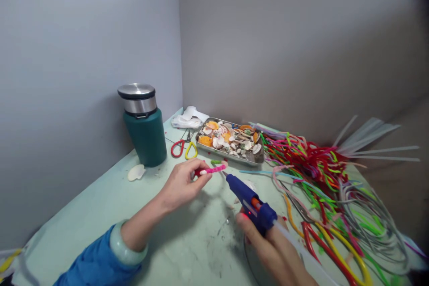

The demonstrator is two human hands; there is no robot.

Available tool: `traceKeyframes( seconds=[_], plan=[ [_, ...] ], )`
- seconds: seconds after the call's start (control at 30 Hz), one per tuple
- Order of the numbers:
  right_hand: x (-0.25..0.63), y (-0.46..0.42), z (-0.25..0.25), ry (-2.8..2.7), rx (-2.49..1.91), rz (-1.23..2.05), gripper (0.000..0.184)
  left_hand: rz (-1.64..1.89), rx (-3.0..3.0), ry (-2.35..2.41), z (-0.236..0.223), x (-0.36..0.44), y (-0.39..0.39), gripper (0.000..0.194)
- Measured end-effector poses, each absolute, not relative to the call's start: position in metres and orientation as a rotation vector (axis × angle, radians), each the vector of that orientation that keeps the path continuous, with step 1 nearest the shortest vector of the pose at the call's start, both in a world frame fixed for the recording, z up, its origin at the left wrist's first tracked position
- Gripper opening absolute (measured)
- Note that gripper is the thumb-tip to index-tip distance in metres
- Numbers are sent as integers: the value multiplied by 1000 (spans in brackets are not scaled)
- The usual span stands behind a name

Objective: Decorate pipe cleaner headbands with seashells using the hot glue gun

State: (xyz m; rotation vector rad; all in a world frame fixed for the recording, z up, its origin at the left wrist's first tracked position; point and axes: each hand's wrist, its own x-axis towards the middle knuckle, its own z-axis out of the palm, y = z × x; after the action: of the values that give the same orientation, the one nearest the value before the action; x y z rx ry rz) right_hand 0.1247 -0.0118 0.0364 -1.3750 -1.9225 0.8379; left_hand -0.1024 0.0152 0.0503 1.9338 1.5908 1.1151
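My left hand (184,182) pinches a small piece of pink and red pipe cleaner (214,170) between thumb and fingers. A green and a pale pink bit show at its far end. My right hand (268,246) is wrapped round a blue hot glue gun (246,196), whose red light is lit. A clear glue stick (298,246) runs out of its back. The gun's nozzle tip points up and left, close to the pipe cleaner; whether they touch I cannot tell.
Behind the hands sits a metal tray (231,157) of seashells, beside small red-and-yellow scissors (184,148). A green tumbler (145,134) and a white shell (136,172) are left. Right lie heaped pipe cleaners (308,156), glue sticks (368,138), larger scissors (331,250) and a grey cord (378,232).
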Motion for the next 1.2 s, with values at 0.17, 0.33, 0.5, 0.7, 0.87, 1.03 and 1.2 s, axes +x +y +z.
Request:
traceKeyframes(
  seconds=[0.17,0.33,0.5,0.7,0.87,1.03,1.2],
  plan=[
    [123,-19,20,-2486,-1092,520,15,1143,1923,1601,54,-104,16,17],
    [108,-36,8,-2743,-1014,309,25,1136,1933,1605,53,-104,17,17],
    [122,-13,36,-2783,-900,548,16,1110,1904,1589,52,-103,15,16],
    [124,24,20,-2639,-1284,100,15,1091,1910,1550,50,-100,14,13],
    [113,21,2,-2672,-1265,-48,15,1080,1943,1519,46,-97,13,15],
    [111,22,15,-2432,-1126,271,14,1069,1969,1518,45,-96,13,13],
    [97,25,35,-1941,-1117,703,17,1077,1987,1508,43,-95,14,14]
  ],
)
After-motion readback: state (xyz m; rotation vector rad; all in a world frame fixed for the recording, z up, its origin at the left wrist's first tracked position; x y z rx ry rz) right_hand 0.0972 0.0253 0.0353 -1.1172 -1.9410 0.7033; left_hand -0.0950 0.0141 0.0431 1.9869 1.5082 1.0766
